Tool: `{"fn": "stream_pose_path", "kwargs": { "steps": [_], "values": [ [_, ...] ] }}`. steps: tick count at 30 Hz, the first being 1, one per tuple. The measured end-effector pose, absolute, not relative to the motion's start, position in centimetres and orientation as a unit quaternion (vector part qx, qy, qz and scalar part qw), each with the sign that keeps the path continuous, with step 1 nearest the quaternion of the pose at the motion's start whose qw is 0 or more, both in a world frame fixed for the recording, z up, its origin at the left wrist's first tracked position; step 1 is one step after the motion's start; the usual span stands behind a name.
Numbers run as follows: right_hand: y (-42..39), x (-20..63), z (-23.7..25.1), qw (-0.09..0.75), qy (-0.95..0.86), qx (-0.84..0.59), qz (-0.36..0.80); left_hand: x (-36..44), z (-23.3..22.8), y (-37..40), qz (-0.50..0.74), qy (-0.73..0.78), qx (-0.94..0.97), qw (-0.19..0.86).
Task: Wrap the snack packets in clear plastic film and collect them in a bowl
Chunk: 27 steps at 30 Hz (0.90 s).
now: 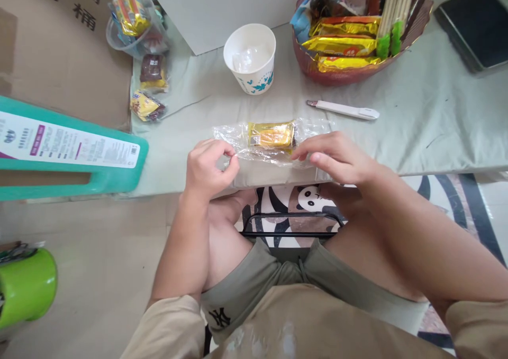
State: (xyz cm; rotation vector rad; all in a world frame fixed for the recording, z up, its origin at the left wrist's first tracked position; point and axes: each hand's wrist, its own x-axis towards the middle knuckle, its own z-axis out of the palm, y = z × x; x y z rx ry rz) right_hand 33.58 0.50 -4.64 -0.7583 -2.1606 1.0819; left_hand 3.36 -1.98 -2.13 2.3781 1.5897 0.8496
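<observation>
At centre frame, on the near edge of the pale green cloth-covered bench [416, 131], lies a clear crinkled plastic bag [273, 139] with a gold foil snack bar [272, 135] inside it. Left hand [208, 166] sits at the bag's left end, thumb and forefinger closed to a narrow grip on a corner of the film, likely to keep it taut. Right hand [337, 158] lies flat-fingered on the bag's right end, fingertips pressing the film to the bench rather than pinching; that probably pins the bag in place. So the snack bar sits between the two hands, just up-frame of both grips, touched by neither. Farther up, a white paper cup [250, 57] stands upright, a white pen-shaped tool [343, 110] lies to the right, and a dark red basket [329, 73] of gold packets fills the upper right.
</observation>
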Motion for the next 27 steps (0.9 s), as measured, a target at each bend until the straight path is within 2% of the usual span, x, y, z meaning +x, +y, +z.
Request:
{"fn": "stream_pose_path", "kwargs": {
  "steps": [9, 11, 13, 16, 19, 22, 24, 27],
  "values": [
    [0.4, 33.5, -4.8, 0.244, -0.797, -0.352, 0.426, 3.0, -0.7, -2.7, 0.032, 0.580, 0.719, 0.383],
    [0.3, 33.7, -4.7, 0.234, -0.791, -0.372, 0.426, 3.1, -0.7, -2.6, -0.008, 0.616, 0.688, 0.384],
    [0.3, 34.0, -4.6, 0.233, -0.781, -0.401, 0.418, 3.1, -0.8, -2.5, -0.025, 0.656, 0.681, 0.324],
    [0.2, 34.4, -4.6, 0.245, -0.763, -0.448, 0.395, 3.1, -1.5, -2.2, 0.032, 0.695, 0.678, 0.238],
    [0.0, 34.2, -4.9, 0.291, -0.753, -0.466, 0.362, 2.9, -2.7, -1.6, 0.175, 0.725, 0.652, 0.136],
    [-0.2, 33.2, -5.1, 0.344, -0.737, -0.458, 0.360, 2.8, -3.9, -0.6, 0.291, 0.690, 0.660, 0.059],
    [0.0, 32.5, -5.3, 0.372, -0.709, -0.448, 0.398, 2.9, -4.3, 0.2, 0.318, 0.664, 0.673, 0.072],
    [1.1, 31.7, -5.7, 0.418, -0.639, -0.431, 0.481, 3.1, -4.3, 1.5, 0.355, 0.660, 0.644, 0.155]
  ]
}}
